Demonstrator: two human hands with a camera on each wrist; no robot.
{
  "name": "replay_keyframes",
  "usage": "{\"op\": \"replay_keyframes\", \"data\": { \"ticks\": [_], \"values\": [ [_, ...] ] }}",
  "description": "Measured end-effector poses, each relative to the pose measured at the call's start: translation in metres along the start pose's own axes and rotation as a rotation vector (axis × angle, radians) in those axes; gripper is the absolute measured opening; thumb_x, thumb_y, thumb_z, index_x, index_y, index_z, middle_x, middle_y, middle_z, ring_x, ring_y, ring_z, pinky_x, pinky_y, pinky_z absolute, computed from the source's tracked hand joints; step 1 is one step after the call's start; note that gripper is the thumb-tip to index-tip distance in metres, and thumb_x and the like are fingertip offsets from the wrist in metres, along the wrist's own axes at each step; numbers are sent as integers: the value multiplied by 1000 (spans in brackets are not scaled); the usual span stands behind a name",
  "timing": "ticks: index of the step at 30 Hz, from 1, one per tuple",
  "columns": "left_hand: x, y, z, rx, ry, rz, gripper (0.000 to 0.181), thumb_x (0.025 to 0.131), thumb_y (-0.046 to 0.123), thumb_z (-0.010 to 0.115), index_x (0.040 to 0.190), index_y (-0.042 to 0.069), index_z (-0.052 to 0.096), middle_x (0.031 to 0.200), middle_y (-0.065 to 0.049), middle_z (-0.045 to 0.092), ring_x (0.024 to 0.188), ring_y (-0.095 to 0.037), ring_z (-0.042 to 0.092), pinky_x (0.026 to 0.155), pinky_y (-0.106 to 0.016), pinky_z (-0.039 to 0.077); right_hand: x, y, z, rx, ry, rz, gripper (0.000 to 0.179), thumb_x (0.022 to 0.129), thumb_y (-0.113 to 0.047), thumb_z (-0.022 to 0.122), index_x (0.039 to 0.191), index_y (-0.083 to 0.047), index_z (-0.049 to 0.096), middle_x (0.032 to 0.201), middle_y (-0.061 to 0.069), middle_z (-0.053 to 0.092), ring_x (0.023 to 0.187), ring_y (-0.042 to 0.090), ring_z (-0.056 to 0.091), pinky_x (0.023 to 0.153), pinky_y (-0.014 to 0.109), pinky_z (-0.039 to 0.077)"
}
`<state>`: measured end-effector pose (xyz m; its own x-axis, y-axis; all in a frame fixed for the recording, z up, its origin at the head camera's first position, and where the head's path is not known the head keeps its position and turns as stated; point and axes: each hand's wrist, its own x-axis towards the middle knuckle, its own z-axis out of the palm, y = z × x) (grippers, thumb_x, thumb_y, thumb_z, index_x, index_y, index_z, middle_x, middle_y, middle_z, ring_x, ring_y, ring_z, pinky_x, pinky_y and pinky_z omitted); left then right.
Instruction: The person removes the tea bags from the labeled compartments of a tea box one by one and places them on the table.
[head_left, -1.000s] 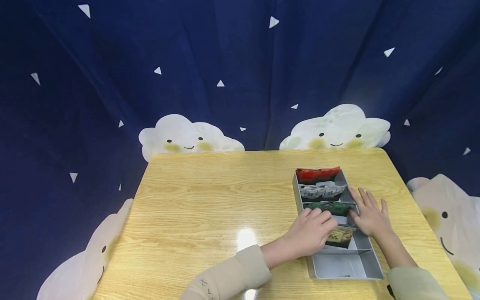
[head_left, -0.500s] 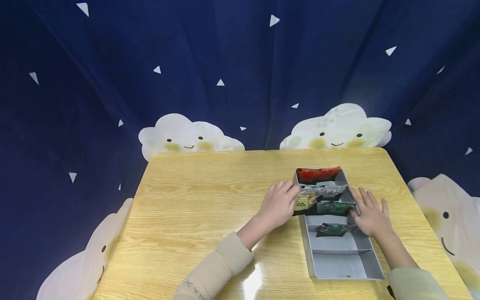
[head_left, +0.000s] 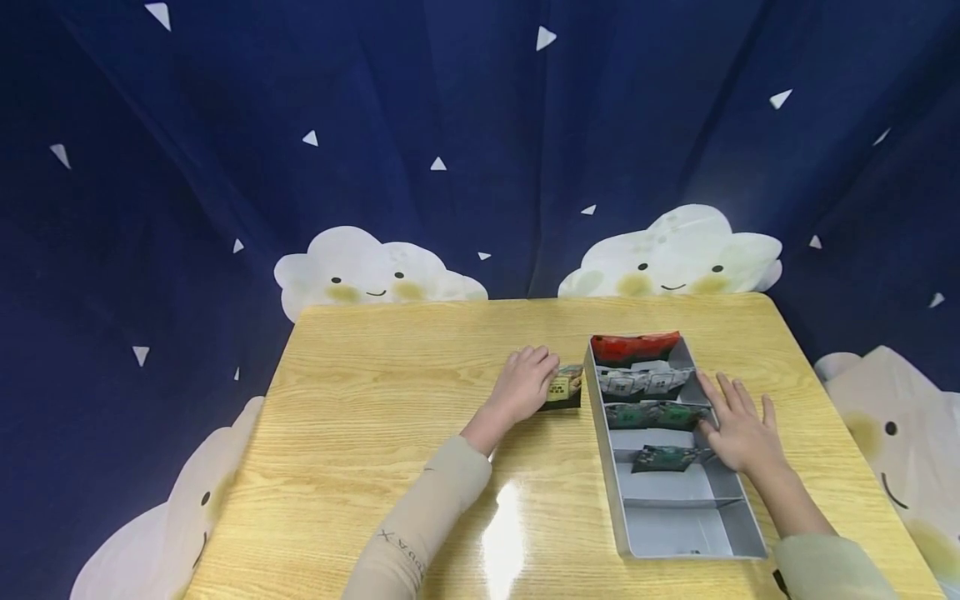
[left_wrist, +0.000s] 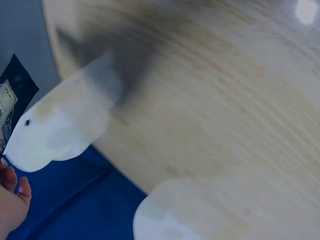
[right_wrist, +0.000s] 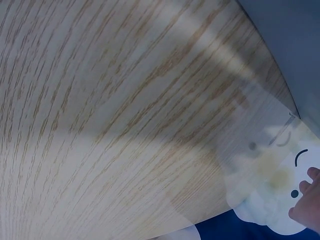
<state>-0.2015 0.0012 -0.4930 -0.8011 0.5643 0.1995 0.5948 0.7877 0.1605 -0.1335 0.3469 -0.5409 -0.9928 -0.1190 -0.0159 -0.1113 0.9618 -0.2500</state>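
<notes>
In the head view my left hand (head_left: pixel 521 383) pinches a small dark packet with a yellow label (head_left: pixel 562 387), just left of the grey divided box (head_left: pixel 617 500). The left wrist view shows that packet (left_wrist: pixel 19 82) at its left edge, with part of my hand (left_wrist: pixel 11 205) below. My right hand (head_left: pixel 741 423) rests on the box's right rim, fingers spread and fairly straight. Inside the box, a red packet (head_left: pixel 633 348) stands at the far end. Silver packets (head_left: pixel 637 383), green packets (head_left: pixel 652 415) and a dark green packet (head_left: pixel 663 457) stand in the compartments nearer me.
The box stands on the right part of a wooden table (head_left: pixel 390 433). A dark blue curtain (head_left: pixel 450 100) with white clouds surrounds the table's far and side edges. In the box, the nearest compartment (head_left: pixel 675 529) shows its bare floor.
My left hand has lifted the yellow-labelled packet out of the box and carried it left, over the table beside the box. My right hand has stayed on the rim.
</notes>
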Motion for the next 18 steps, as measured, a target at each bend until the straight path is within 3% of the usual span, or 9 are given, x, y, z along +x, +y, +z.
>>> {"op": "replay_keyframes", "data": {
  "ticks": [2, 6, 9, 11, 18],
  "values": [
    [2, -3, 7, 10, -33, 0, 20, 100, 28, 32, 91, 19, 47, 84, 5, 44, 78, -14, 39, 70, -26, 33, 0, 0, 0, 1, -1, 0, 77, 89, -23, 47, 147, -25, -3, 146, 24, 14, 133, 44, 7, 98, 65, -8],
    [8, -7, 23, 24, -98, -16, 21, 100, 28, 29, 94, 20, 47, 89, 5, 47, 83, -13, 40, 86, -32, 38, 0, -1, -1, 4, -5, 3, 77, 89, -22, 47, 147, -25, -2, 146, 24, 14, 134, 44, 7, 98, 65, -7],
    [12, -9, 34, 54, -141, -33, 22, 100, 29, 28, 95, 22, 48, 90, 6, 46, 84, -13, 39, 87, -32, 36, 0, -2, -2, 7, -6, 6, 77, 89, -21, 47, 147, -25, -2, 146, 24, 14, 134, 44, 6, 99, 64, -9],
    [14, -10, 40, 86, -157, -40, 23, 100, 30, 28, 97, 23, 49, 91, 7, 46, 83, -13, 37, 80, -30, 34, 0, -2, -2, 8, -6, 6, 77, 89, -21, 47, 147, -25, -2, 146, 24, 13, 134, 44, 6, 99, 64, -10],
    [19, -11, 60, 171, -103, -74, 22, 100, 31, 30, 99, 24, 51, 93, 7, 49, 83, -13, 41, 75, -29, 34, 0, 0, -1, 9, -10, 14, 77, 89, -21, 46, 147, -26, -3, 146, 24, 13, 134, 44, 6, 99, 63, -11]
  ]
}}
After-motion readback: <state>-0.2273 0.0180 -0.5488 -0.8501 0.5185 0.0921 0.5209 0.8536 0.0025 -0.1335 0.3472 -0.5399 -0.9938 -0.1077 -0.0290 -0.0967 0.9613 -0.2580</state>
